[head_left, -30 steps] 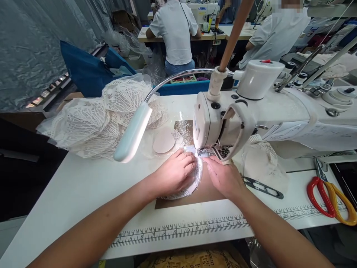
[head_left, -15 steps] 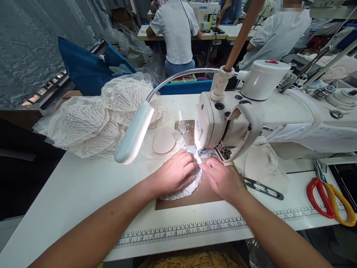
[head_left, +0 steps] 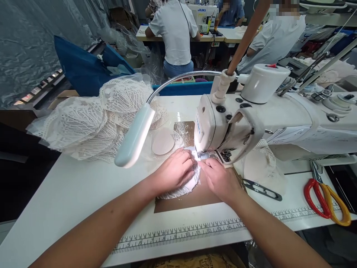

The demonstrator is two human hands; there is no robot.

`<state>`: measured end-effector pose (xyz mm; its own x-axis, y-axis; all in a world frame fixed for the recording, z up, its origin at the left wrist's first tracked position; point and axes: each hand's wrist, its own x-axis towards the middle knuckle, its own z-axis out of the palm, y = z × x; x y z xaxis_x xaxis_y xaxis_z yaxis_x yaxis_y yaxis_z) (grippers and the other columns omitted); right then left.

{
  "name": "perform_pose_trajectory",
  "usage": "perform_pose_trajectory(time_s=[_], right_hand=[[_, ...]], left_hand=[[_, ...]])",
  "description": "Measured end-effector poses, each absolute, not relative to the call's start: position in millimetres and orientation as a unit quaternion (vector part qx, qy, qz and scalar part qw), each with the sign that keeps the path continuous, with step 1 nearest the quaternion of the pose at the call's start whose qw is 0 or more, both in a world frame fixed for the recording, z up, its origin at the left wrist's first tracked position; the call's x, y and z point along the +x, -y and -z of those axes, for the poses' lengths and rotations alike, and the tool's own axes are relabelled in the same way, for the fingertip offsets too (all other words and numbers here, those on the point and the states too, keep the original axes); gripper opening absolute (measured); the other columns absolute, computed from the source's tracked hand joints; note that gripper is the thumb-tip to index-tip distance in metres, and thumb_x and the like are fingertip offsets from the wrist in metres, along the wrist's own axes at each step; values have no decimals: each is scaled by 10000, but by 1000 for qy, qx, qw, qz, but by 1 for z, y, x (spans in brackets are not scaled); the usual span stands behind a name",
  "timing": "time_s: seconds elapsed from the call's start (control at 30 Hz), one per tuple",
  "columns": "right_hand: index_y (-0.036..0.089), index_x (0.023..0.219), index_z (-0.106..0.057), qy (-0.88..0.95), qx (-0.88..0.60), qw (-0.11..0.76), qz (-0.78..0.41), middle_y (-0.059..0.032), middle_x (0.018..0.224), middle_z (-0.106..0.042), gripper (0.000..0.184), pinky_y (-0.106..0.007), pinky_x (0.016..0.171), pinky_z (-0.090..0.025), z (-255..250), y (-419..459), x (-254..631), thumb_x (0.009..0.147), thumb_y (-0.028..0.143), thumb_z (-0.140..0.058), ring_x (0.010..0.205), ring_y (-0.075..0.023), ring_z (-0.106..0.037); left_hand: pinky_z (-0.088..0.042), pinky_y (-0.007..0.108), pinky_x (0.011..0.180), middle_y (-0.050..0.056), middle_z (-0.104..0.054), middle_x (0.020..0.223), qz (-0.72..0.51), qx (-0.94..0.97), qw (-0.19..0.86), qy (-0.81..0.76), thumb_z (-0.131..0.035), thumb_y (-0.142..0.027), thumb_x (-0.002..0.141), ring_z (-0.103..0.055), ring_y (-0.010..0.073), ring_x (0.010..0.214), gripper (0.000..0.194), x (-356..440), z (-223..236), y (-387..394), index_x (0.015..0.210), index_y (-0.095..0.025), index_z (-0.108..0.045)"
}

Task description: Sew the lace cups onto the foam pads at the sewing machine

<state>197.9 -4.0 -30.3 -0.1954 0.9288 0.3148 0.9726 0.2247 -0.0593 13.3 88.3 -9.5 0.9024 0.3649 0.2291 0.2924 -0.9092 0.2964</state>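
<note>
Left hand (head_left: 176, 169) rests palm down on a round lace-edged piece (head_left: 182, 190), fingers bent and close together, while the right hand (head_left: 201, 163) brings its fingertips to the piece's edge, just in front of the needle area of a white sewing machine (head_left: 210, 119). A second earlier, the right fingertips sat farther to the right; they now reach nearer the left hand. Whether either hand pinches the fabric or merely presses it cannot be told. The piece lies over a brown sheet (head_left: 195, 197) on the white bench (head_left: 92, 197), ruler markings (head_left: 178, 235) running along its near edge. Red-and-yellow scissors (head_left: 325, 199) lie at right, with a dark slotted metal tool (head_left: 262, 189) between them and the right hand. Beyond the left hand, a pale oval pad (head_left: 163, 141) lies near a heap of white lace pieces (head_left: 80, 121), under the head of a gooseneck lamp (head_left: 134, 137). Behind the bench, a blue-walled bin (head_left: 185, 88) shows green and purple items just past its rim; its full contents are hidden. Farther back, a person in a white shirt (head_left: 177, 35) sits at another bench (head_left: 205, 38).
</note>
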Motion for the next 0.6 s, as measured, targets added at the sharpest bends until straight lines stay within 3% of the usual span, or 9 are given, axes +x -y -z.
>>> perform_pose_trajectory(time_s=[0.23, 0.6], right_hand=[[213, 1159, -679, 779, -604, 166, 33, -61, 854, -640, 449, -258, 539, -320, 28, 8, 203, 810, 56, -445, 631, -140, -468], [224, 1145, -683, 777, -608, 158, 37, -58, 884, -649, 470, -259, 537, -310, 26, 7, 201, 782, 44, -445, 649, -141, -480]], left_hand=[[-371, 469, 1038, 122, -629, 1161, -142, 981, 84, -105, -434, -127, 946, -506, 247, 1160, 226, 10, 11, -91, 1096, -144, -602], [-459, 357, 886, 84, -629, 1065, -129, 962, 187, -152, -363, -241, 1006, -555, 203, 1009, 276, 7, 16, -93, 1116, -186, -609]])
